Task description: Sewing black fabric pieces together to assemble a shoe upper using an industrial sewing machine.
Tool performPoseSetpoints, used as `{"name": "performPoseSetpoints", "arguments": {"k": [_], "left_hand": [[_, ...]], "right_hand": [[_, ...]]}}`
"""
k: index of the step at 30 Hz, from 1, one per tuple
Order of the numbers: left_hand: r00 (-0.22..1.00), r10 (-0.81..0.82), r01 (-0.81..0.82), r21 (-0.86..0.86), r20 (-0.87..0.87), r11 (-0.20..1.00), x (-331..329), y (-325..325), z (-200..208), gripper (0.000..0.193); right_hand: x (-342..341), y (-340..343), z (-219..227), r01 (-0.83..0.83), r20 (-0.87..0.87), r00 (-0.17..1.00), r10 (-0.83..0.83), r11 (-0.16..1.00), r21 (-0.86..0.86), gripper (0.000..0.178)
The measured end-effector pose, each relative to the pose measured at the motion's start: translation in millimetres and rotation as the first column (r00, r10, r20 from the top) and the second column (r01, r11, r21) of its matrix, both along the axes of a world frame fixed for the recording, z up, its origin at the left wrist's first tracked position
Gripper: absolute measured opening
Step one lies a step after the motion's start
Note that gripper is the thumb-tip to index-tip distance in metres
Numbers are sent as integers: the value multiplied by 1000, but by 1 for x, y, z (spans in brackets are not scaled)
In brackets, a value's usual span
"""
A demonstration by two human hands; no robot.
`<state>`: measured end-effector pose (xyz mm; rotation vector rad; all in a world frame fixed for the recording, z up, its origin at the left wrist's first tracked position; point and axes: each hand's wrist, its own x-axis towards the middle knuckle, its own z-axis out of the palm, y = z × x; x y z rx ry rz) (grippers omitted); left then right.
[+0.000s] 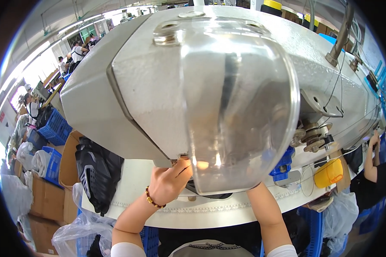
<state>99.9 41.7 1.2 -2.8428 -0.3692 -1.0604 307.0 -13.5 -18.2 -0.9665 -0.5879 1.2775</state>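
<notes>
A large grey-white sewing machine head point(150, 81) fills the middle, with a clear curved plastic shield point(244, 115) over its front. My left hand point(170, 182), a beaded bracelet on its wrist, is raised against the underside of the head at the shield's left edge. Its fingers are bent and closed; their tips and anything between them are hidden. My right forearm point(266, 210) reaches under the shield, which hides that hand. Part of a black piece of material point(218, 196) shows on the white table point(176, 218) below the shield.
A black padded piece point(96, 175) lies at the table's left. Thread dials point(314, 137), a blue part point(282, 165) and a yellow container point(329, 173) are at right. Cartons point(49, 192), blue crates point(53, 127) and plastic bags flank the table. A co-worker's arm point(371, 158) shows at far right.
</notes>
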Motion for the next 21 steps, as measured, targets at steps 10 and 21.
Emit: {"name": "performPoseSetpoints", "arguments": {"k": [10,21], "left_hand": [[886,-116,128,2,449,992,-13,5,-41,22],[836,-101,533,-842,540,-89,-22,75,-41,33]], "right_hand": [[0,-13,-50,141,606,728,-320,935,325,18],[-50,-54,-6,-176,795,-1,-607,782,598,42]]}}
